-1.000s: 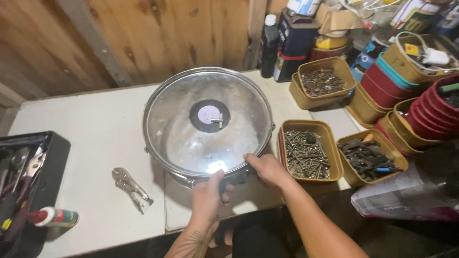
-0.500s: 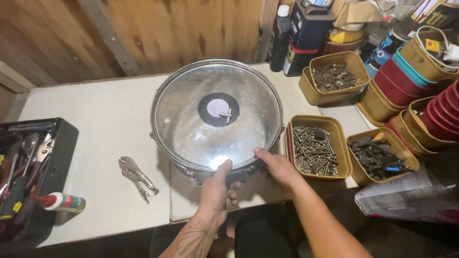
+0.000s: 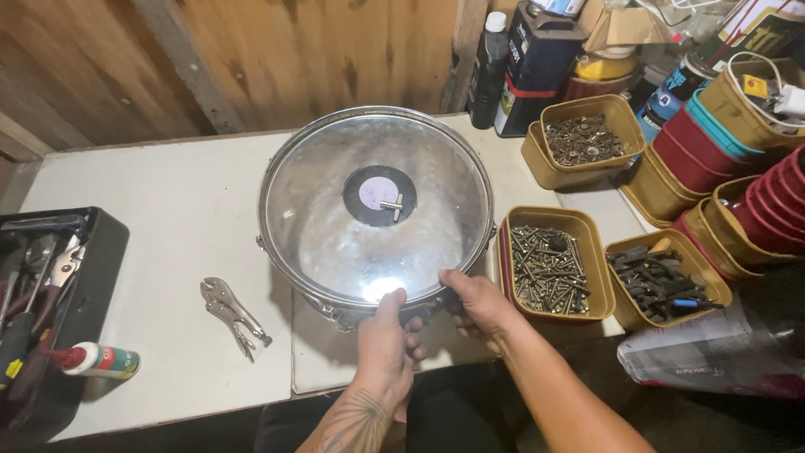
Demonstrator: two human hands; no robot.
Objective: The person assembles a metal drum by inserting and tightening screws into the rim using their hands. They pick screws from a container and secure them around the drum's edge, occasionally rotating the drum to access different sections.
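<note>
A round drum (image 3: 375, 210) with a shiny clear head, a chrome rim and a dark centre disc lies flat on the white workbench (image 3: 168, 218). A small metal key rests on the disc. My left hand (image 3: 384, 340) grips the near edge of the rim from below, thumb on top. My right hand (image 3: 478, 304) holds the rim just to the right of it, fingers curled around the hardware at the drum's near side.
Locking pliers (image 3: 233, 315) lie left of the drum. A black toolbox (image 3: 50, 310) with tools and a small tube sits at the far left. Tubs of screws (image 3: 549, 264), nuts (image 3: 583, 141) and black parts (image 3: 662, 281) stand right; stacked tubs, cans and bottles behind.
The view has shifted slightly, so the drum sits a little lower and more to the left in frame. Both hands stay on the near rim, the left thumb now on top.
</note>
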